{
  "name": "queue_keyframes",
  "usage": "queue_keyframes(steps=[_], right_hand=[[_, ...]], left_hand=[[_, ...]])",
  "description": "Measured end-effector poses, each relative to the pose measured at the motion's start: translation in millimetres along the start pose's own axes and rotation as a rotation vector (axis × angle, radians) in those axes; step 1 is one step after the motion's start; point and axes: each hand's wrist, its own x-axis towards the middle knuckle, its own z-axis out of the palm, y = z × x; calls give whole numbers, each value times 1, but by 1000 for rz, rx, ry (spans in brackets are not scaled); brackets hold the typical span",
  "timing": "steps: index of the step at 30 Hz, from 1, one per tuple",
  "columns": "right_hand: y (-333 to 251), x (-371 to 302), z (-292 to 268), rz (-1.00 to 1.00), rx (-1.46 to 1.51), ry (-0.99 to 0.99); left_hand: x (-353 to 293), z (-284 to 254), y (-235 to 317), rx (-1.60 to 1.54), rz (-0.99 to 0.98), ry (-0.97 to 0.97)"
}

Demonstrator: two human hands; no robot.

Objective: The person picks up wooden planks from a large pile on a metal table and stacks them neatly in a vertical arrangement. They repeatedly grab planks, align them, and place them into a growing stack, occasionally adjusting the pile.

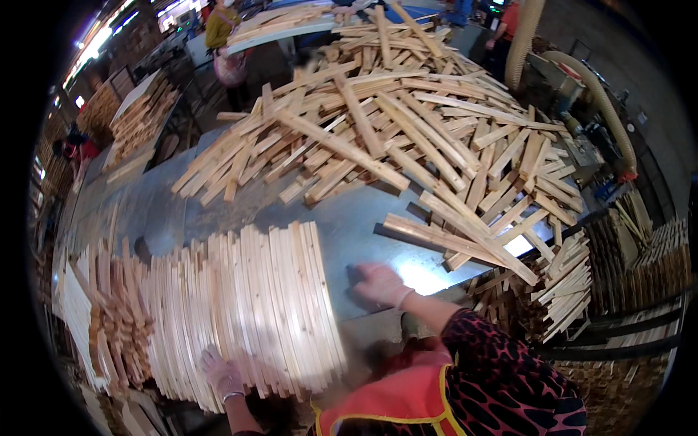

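You're standing in a woodworking factory, a sorting floor for cut timber. Right in front of you runs a long sheet-metal counter (pixel 349 240), and at twelve o'clock it's buried under a loose heap of pale wooden slats (pixel 407 123). At nine o'clock a neat row of slats (pixel 247 305) stands packed on edge. Off at two o'clock, thick ribbed dust-extraction hoses (pixel 596 94) snake down to a machine. At three o'clock, bundled sticks (pixel 654 269) sit stacked. More slat piles (pixel 142 116) line the aisle at ten o'clock, with other workers (pixel 222 29) busy beyond.
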Motion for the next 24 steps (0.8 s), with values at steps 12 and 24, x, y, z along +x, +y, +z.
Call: queue_keyframes(steps=[12, 24], right_hand=[[211, -99, -143, 424, -641, 175], [87, -64, -139, 162, 542, -134]], left_hand=[[-66, 4, 236, -292, 618, 96], [-162, -5, 387, -1114, 740, -552]])
